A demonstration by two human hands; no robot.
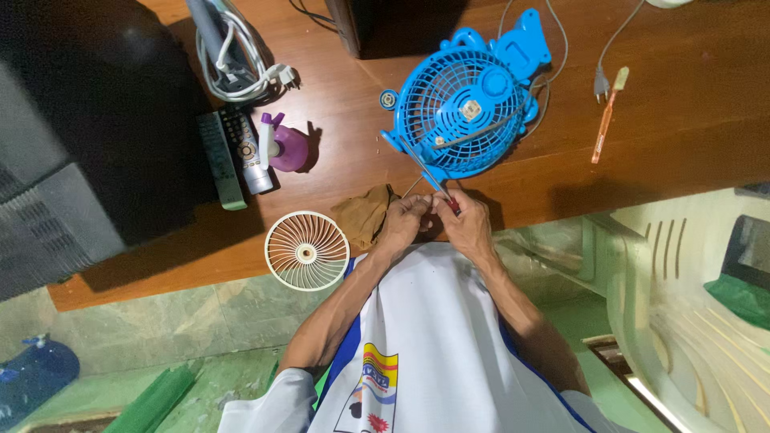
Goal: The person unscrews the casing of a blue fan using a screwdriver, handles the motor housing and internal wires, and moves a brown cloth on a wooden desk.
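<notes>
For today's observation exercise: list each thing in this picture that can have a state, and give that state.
Blue fan: lying flat, front grille off.
White grille: detached, flat on table.
Screwdriver: held in right hand, tip at fan.
Left hand: pinched by the screwdriver.
Plug: unplugged.
Purple spray bottle: lying down.

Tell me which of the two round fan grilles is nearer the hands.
The blue grille, just beyond both hands; the cream grille lies apart, further along the table edge.
</notes>
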